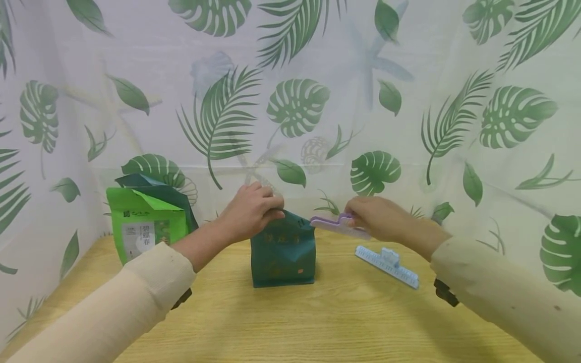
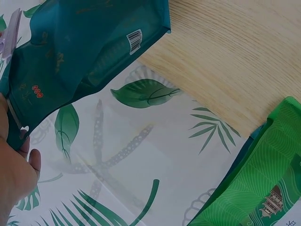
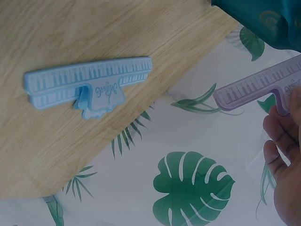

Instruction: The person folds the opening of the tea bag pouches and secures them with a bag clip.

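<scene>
A dark teal foil tea bag stands upright on the table, its top edge slanting down to the right. My left hand pinches the bag's upper left corner; the left wrist view shows the thumb and fingers at that corner. In my right hand is a long purple sealing clip, held by its middle handle. The clip's left end reaches the bag's upper right corner. In the right wrist view, the purple clip shows a ruler-like pattern along its bar.
On the wooden table, a light blue sealing clip lies to the right of the bag. A bright green tea bag stands at the left, with another dark teal bag behind it. Leaf-printed sheeting hangs along the back.
</scene>
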Demonstrator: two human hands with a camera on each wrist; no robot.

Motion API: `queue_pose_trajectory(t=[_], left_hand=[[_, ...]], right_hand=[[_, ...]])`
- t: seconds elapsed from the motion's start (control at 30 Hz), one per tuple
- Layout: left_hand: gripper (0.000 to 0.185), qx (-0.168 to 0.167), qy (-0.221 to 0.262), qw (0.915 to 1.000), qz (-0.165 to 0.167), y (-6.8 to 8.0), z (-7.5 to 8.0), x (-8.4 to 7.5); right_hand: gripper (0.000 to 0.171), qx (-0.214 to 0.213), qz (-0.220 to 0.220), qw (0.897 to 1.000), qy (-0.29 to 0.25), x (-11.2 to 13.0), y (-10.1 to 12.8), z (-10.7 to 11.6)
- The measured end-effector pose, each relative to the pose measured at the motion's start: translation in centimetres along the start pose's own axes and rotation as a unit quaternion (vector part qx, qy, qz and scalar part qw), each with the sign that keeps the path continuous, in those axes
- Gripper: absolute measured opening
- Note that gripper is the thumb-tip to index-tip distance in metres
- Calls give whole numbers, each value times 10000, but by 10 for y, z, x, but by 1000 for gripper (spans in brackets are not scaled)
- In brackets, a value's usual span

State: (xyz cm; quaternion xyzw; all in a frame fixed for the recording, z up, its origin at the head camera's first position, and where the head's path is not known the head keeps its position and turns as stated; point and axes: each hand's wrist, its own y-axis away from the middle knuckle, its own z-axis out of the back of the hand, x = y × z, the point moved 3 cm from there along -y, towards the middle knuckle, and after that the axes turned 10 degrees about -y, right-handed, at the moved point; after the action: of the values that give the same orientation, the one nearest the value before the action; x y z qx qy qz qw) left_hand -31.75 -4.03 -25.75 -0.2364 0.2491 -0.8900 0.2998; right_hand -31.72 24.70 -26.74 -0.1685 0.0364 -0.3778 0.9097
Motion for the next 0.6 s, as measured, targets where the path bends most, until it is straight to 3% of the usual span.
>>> queue_pose_trajectory(t=[0.43, 0.6], left_hand=[[15, 64, -165, 9998, 46, -1, 1, 0], [17, 316, -143, 9992, 189, -1, 1, -1]], right_hand=[[9, -266, 264, 9993, -46, 12, -9, -3], [11, -260, 252, 9993, -124, 14, -13, -5]])
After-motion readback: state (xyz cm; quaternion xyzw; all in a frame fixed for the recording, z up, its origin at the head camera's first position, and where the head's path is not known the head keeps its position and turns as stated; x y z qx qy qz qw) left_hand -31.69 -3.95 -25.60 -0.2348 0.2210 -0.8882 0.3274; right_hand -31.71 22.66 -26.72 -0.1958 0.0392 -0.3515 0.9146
